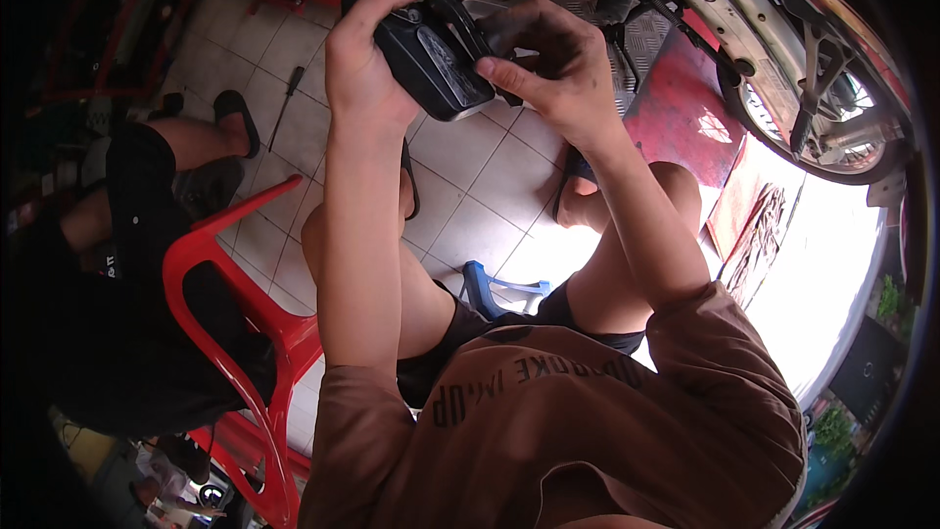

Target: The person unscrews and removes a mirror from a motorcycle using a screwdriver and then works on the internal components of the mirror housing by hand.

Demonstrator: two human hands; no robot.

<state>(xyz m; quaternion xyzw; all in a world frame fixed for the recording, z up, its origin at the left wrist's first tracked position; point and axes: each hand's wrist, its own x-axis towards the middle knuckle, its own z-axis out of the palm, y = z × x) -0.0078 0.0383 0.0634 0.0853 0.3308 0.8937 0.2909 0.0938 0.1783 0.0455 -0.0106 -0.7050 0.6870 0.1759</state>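
Note:
Up in front of me is a black plastic housing (428,64) with rounded edges and a glossy, greyish inset, tilted in the air above the floor. My left hand (370,54) is closed around its left side, the thumb lying across the top. At the housing's right side my right hand (556,61) is closed, thumb and fingers pinching a slim black curved piece (468,29) along the edge. Whether that piece is joined to the housing I cannot tell. Dark grime marks the fingers of my right hand.
A long dark screwdriver (286,108) lies on the white tiles to the left. A red plastic chair (201,264) and a seated person's leg (191,142) are beside me. A motorcycle (783,59) stands at right by a red mat (676,103). Between my legs shows a blue stool (480,289).

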